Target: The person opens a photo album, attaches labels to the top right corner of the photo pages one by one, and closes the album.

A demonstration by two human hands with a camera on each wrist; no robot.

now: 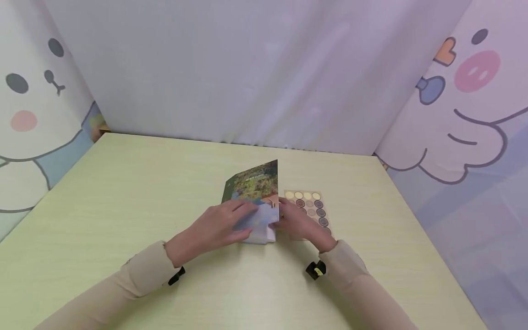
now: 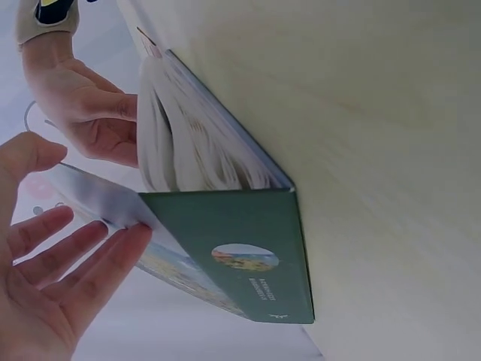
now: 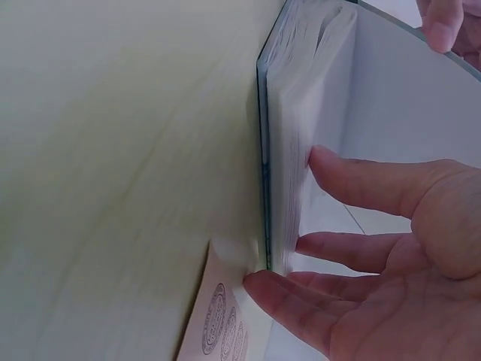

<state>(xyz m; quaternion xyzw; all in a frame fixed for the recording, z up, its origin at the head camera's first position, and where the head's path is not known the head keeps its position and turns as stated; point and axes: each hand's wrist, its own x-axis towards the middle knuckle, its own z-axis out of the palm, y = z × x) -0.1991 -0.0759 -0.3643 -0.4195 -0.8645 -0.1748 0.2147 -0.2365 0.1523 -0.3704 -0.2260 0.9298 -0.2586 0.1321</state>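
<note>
Pale curtain (image 1: 206,68) backs the counter (image 1: 165,183) where a book (image 1: 255,181) lies, a printed sheet (image 1: 315,208) to its right. Left wrist view: the left hand (image 2: 52,301) pinches the book's raised cover (image 2: 179,262). Right wrist view: the right hand (image 3: 406,278), fingers extended, touches the book's pages (image 3: 285,158), apparently lightly; best steady them whenever the cover swings.

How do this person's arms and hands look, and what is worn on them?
The left sleeve and right sleeve are long, plain and beige. The left hand and right hand wear no gloves. A small black object shows by the left sleeve's end, and a black piece with a yellow patch by the right sleeve's end.
</note>
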